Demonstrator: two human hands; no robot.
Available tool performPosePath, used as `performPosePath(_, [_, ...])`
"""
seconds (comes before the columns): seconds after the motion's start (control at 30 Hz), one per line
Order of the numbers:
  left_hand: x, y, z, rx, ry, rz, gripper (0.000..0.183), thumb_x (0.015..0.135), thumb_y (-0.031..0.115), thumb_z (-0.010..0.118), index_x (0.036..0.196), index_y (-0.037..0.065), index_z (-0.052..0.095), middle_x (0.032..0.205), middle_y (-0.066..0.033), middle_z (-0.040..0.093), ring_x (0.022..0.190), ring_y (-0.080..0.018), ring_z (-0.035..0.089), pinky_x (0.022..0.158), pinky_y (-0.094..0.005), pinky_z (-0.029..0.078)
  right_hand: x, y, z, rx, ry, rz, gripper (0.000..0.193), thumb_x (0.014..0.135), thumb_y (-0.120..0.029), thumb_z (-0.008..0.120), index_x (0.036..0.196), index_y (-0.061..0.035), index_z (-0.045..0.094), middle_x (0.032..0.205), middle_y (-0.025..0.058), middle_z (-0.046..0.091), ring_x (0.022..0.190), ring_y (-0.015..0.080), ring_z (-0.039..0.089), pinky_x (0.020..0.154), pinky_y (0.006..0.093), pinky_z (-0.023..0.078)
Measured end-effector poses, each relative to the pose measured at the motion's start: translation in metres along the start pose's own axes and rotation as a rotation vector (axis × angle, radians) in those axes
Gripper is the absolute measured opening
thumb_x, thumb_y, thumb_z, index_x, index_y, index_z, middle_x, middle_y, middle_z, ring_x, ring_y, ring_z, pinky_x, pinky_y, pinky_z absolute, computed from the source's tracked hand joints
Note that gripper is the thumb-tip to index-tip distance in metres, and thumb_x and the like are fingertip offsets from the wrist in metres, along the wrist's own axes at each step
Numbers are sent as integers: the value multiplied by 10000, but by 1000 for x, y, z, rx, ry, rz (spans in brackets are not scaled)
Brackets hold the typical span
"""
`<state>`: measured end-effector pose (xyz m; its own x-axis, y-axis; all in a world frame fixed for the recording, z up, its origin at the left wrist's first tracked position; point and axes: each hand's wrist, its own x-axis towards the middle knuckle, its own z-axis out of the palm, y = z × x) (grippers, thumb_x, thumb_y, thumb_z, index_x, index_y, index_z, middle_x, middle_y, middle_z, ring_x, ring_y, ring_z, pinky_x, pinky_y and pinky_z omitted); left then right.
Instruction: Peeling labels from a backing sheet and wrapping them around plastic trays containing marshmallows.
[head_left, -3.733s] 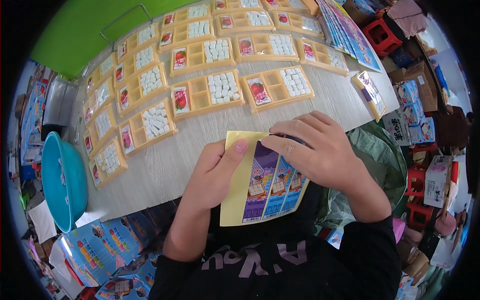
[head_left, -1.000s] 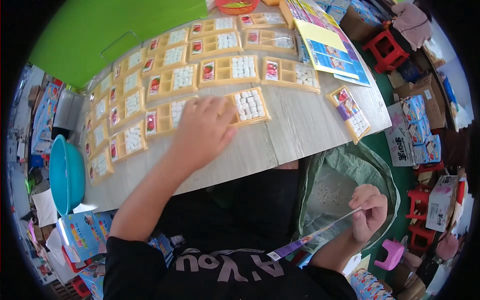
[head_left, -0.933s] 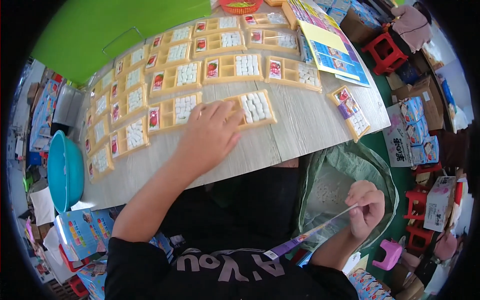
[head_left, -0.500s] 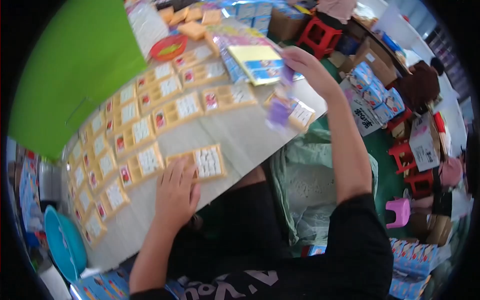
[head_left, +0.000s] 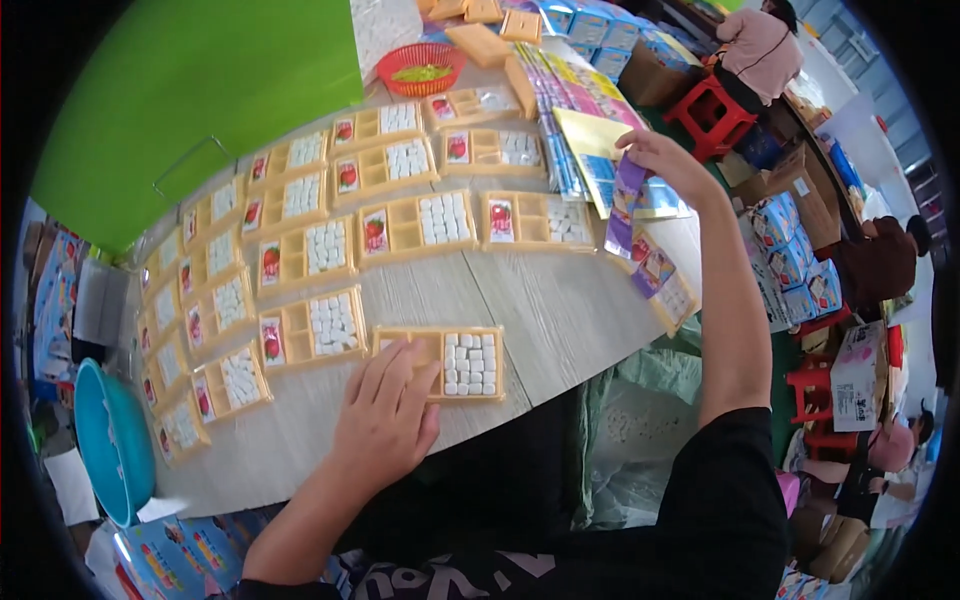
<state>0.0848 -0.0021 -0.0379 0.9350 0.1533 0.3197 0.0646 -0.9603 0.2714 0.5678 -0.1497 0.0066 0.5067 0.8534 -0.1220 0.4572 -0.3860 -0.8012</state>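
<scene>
Just in front of me lies a yellow compartment tray (head_left: 455, 334) with small white blocks (head_left: 470, 364) in its right section. My left hand (head_left: 385, 415) rests over its left part, fingers stretched out and hiding the compartments there. At the right, my raised right hand (head_left: 665, 160) pinches a strip of purple packets (head_left: 625, 205) that hangs down. Its lower end is near another yellow tray (head_left: 676, 303), where purple packets also lie. Beyond the strip is a stack of yellow and blue printed sheets (head_left: 580, 135).
Rows of similar trays (head_left: 415, 225) with red-pictured packets and white pieces cover the table (head_left: 430, 290). A red basket (head_left: 420, 68) stands at the back, a turquoise basin (head_left: 112, 440) at the left. A plastic-lined container (head_left: 640, 420) is below the right table edge. People sit farther right.
The view has shifted, so the table appears farther right and lower. The purple strip, blurred before, now hangs nearly still from my right hand. My left hand remains over the near tray.
</scene>
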Motion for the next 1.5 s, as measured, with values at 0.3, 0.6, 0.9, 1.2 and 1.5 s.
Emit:
performPosePath(0.3, [-8, -1, -10, -23, 101, -20, 464, 801, 170, 688, 1238, 50, 588, 1328, -147, 540, 1245, -316, 504, 1064, -454, 363, -48, -91, -37, -216, 140, -313, 228, 1019, -119, 551, 1234, -53, 585, 1075, -9, 585, 1036, 73, 538, 941, 227, 426])
performPosePath(0.6, [-7, 7, -15, -117, 92, 2, 415, 815, 179, 684, 1199, 59, 586, 1221, -115, 568, 1153, -317, 533, 1019, -453, 382, -42, -108, 17, -141, 1, -245, 205, 996, -112, 584, 1191, -52, 600, 1016, -26, 579, 986, 62, 534, 879, 230, 442])
performPosePath(0.9, [132, 4, -36, -638, 204, -39, 248, 927, 201, 611, 1099, 23, 594, 1054, -165, 630, 998, -345, 611, 896, -444, 483, -59, -86, 39, 37, 11, -272, 238, 958, -69, 622, 1192, -47, 586, 1050, -10, 600, 996, 78, 578, 887, 267, 491])
performPosePath(1.2, [234, -12, 24, -292, -79, -172, 553, 957, 429, 577, 1273, -21, 522, 1151, -229, 661, 1118, -362, 631, 948, -455, 495, -112, -104, 88, -61, 124, -348, 288, 868, -47, 715, 1141, -77, 624, 1015, 0, 570, 891, 98, 528, 816, 277, 459])
performPosePath(1.5, [227, 7, 21, -741, -263, -371, 837, 860, 274, 765, 1454, -83, 294, 963, -155, 685, 857, -215, 692, 762, -322, 548, -142, -103, 108, -16, 247, -530, 225, 838, 45, 702, 1032, -55, 647, 881, 30, 531, 792, 133, 525, 714, 275, 469])
